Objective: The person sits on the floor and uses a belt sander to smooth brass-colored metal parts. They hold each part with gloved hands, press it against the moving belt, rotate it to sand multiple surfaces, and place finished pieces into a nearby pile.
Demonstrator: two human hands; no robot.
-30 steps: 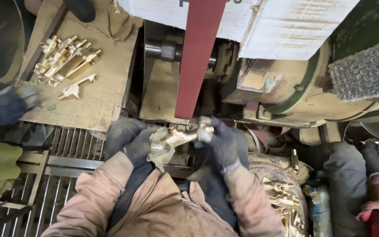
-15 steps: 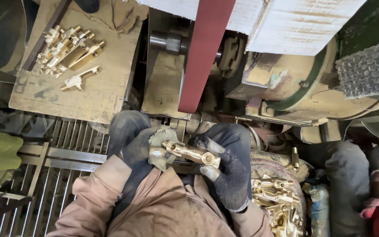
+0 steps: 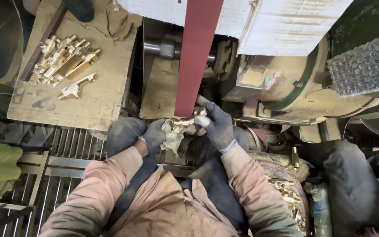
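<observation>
Your gloved left hand (image 3: 154, 135) and right hand (image 3: 216, 125) both clamp the slim brass fitting (image 3: 185, 124), long axis crosswise between them, touching the red sanding belt (image 3: 194, 57) bottom edge.

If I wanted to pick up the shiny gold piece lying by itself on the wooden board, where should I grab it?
Probably by its long straight shaft, pinched from above across the narrow sides. The lone brass fitting lies flat on the wooden board, apart from the pile of brass fittings, so there is room around it. Its lower-left end looks knobbly and harder to grip.
</observation>
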